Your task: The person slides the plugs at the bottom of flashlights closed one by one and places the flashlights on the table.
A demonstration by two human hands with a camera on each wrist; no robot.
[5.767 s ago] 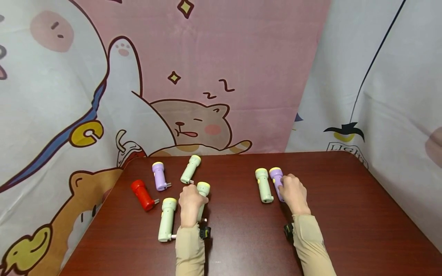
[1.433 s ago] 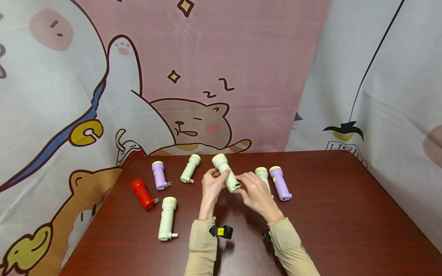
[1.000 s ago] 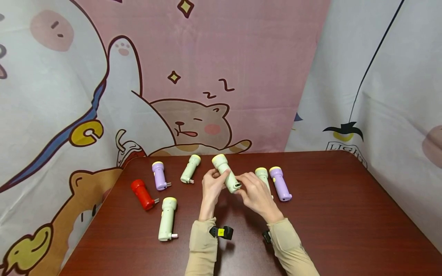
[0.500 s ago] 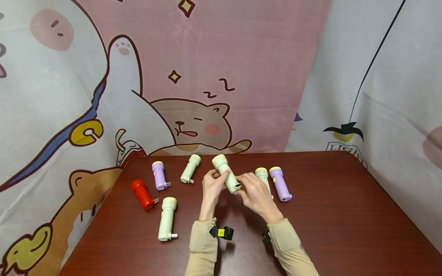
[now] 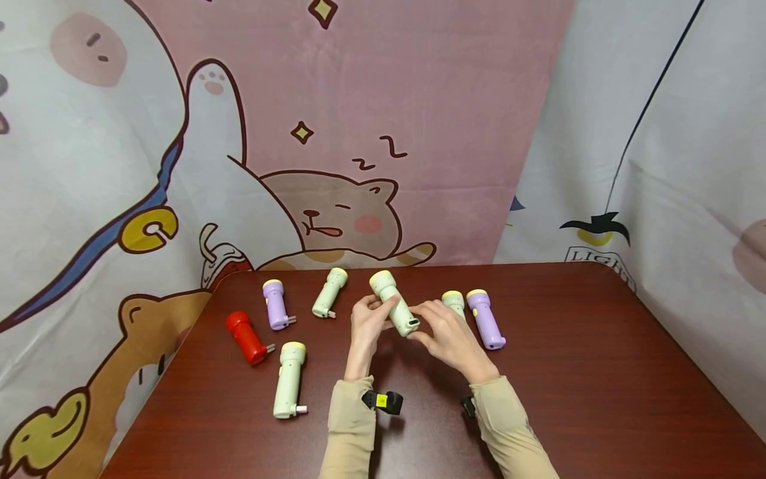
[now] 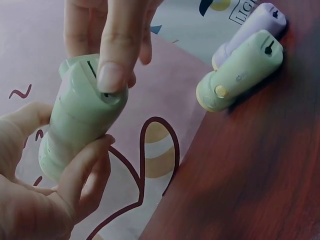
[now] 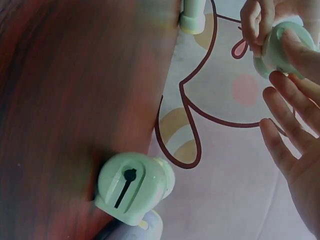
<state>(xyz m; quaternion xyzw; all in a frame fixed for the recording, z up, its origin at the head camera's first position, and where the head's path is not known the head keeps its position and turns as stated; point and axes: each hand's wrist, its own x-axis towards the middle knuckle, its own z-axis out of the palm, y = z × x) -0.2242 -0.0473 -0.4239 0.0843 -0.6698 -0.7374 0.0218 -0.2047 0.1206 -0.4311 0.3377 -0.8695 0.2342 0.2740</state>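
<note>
My left hand [image 5: 366,324] grips a pale green flashlight [image 5: 383,283] around its barrel, raised over the middle of the table. The tail end faces back toward me and shows a dark slot. My right hand [image 5: 451,340] is at that end; in the left wrist view, its thumb lies on the flashlight's end face [image 6: 82,107] beside the slot. Its other fingers are mostly straight and spread in the right wrist view. Just beyond the right hand lie another pale green flashlight [image 5: 453,301], partly hidden by the hand, and a purple flashlight [image 5: 486,322].
On the table's left side lie a red flashlight [image 5: 247,338], a purple one [image 5: 276,305] and two pale green ones [image 5: 290,379] [image 5: 330,293], all with prongs sticking out at the tail. A cartoon-printed cloth [image 5: 455,133] hangs behind the brown table [image 5: 586,372].
The green flashlight has gone from the table's left to between my hands. My right hand left the purple flashlight and came over; just now it shifted slightly right, its fingers loosening.
</note>
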